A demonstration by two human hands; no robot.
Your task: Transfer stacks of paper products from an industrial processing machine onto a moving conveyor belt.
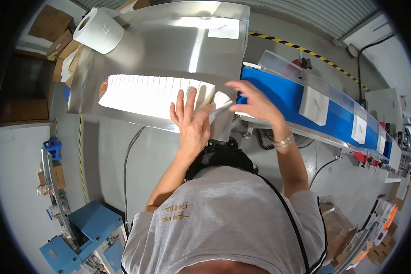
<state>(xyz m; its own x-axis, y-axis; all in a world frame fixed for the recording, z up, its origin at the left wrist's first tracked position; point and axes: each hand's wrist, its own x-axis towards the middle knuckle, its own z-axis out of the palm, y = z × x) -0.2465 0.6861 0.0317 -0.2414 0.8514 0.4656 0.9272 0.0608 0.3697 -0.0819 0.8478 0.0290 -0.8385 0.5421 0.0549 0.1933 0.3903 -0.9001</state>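
Note:
A long row of white folded sheets (141,96), standing in thin stacks side by side, lies on a shiny metal table. My left hand (192,121) rests with spread fingers on the right part of this row, its thumb against the end. A small folded white stack (221,101) leans apart from the row there, just right of my left thumb. Close to that stack, my right hand (255,102) is held above the table's right edge and the start of a blue conveyor belt, slightly blurred. Its thumb and fingers are apart, with nothing visible between them.
The blue conveyor belt (278,93) runs off to the right, carrying several white packs (314,106) beside a clear guard rail (283,64). On the metal table (160,45) are a big white roll (100,31) and a paper sheet (223,29). Cables (125,169) cross the floor.

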